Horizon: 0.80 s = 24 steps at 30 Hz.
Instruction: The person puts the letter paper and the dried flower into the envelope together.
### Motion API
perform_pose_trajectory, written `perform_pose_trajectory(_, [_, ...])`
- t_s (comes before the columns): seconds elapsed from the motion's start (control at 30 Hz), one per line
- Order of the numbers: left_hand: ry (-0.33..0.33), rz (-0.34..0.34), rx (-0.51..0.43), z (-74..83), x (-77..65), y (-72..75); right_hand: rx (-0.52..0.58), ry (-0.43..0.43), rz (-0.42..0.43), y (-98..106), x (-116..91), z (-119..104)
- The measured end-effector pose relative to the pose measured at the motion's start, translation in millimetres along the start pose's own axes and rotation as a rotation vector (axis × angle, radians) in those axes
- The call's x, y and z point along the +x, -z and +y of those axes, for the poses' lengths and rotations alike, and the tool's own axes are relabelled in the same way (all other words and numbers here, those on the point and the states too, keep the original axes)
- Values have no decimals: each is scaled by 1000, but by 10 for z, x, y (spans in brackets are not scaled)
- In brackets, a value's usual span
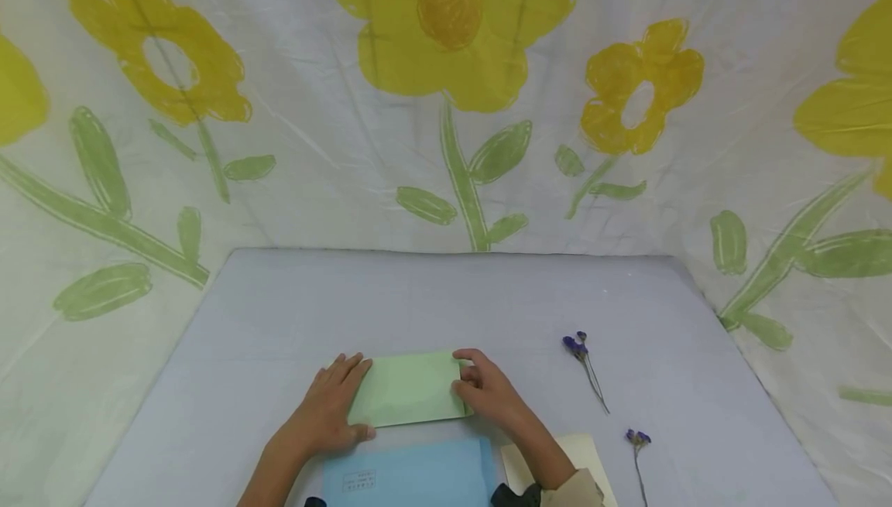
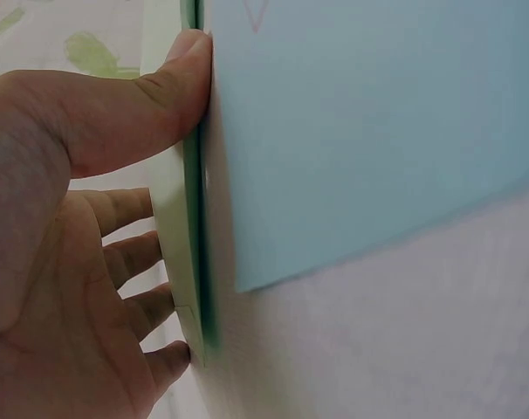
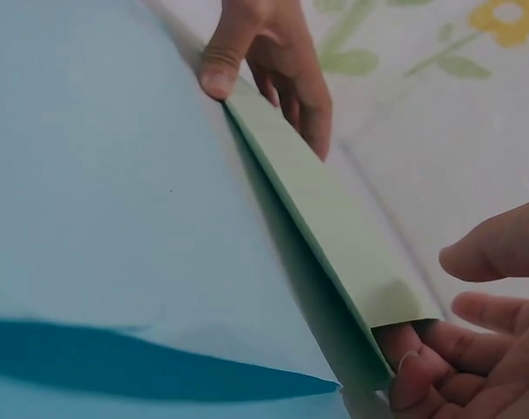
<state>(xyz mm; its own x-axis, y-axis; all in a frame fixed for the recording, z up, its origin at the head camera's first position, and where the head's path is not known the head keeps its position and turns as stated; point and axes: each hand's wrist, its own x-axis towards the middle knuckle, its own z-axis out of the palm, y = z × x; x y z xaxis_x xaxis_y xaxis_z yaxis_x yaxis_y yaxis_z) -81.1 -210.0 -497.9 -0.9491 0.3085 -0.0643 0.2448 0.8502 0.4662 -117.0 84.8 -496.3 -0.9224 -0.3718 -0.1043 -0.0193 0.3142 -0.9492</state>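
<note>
Soft, even light fills the head view, and the sheet point(image 1: 313, 182) shines a little (a few pale streaks show toward 10 o'clock). Both wrist views look dimmer. In the left one, the table point(image 2: 352, 367) at 5 o'clock is fuzzy. In the right one, the yellow flower point(image 3: 518, 33) at 2 o'clock is blurry, and dark shade runs along the green paper point(image 3: 308, 205).

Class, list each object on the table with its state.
Light green paper envelope: right end open, left hand and right hand touching it.
Blue rectangular paper envelope: lying flat.
Cream paper rectangle: flat, partly hidden.
Farther purple-flowered sprig: lying loose.
Nearer purple-flowered sprig: lying loose.
</note>
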Motion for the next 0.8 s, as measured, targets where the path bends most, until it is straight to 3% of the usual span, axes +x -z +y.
perform_pose_trajectory(0.37, [-1,2,16,-10,-8,18,87,-5,44,15,-9,-10])
perform_pose_trajectory(0.5, [-2,5,20,-18,-6,3,68,1,47,58,-16,8])
perform_pose_trajectory(0.63, [-8,9,12,-8,3,-12,-79,20,133,264,-22,42])
perform_pose_trajectory(0.8, [-12,15,9,3,-6,-7,-533,77,293,753,-17,86])
